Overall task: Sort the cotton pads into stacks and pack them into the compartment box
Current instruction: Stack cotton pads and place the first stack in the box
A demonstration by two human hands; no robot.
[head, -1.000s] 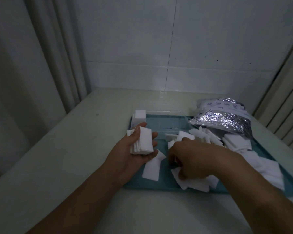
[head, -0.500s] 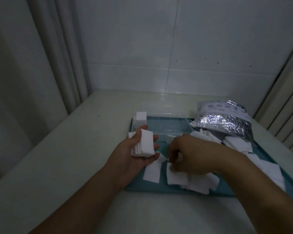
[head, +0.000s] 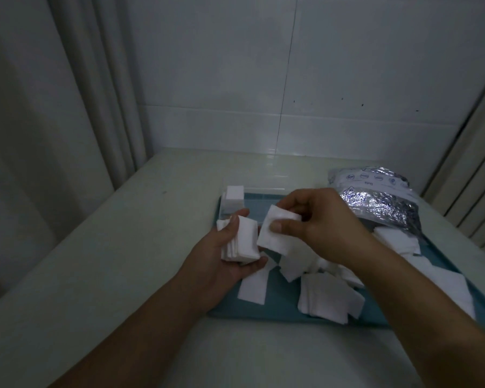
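Observation:
My left hand point(head: 221, 264) grips a stack of white square cotton pads point(head: 242, 239) above the left part of the teal tray point(head: 269, 312). My right hand point(head: 319, 225) pinches a single cotton pad point(head: 275, 233) between thumb and fingers, held right beside the stack. Loose cotton pads point(head: 328, 296) lie scattered over the tray below and to the right. A clear compartment box point(head: 252, 197) stands at the tray's far edge, with a stack of pads point(head: 233, 197) in its left compartment.
A silver foil bag point(head: 381, 200) lies at the tray's far right, partly on top of pads. The tray sits on a pale table point(head: 123, 247) against a tiled wall. Curtains hang at the left and right.
My right hand has lifted off the loose pile with one pad and brought it up next to the stack in my left hand.

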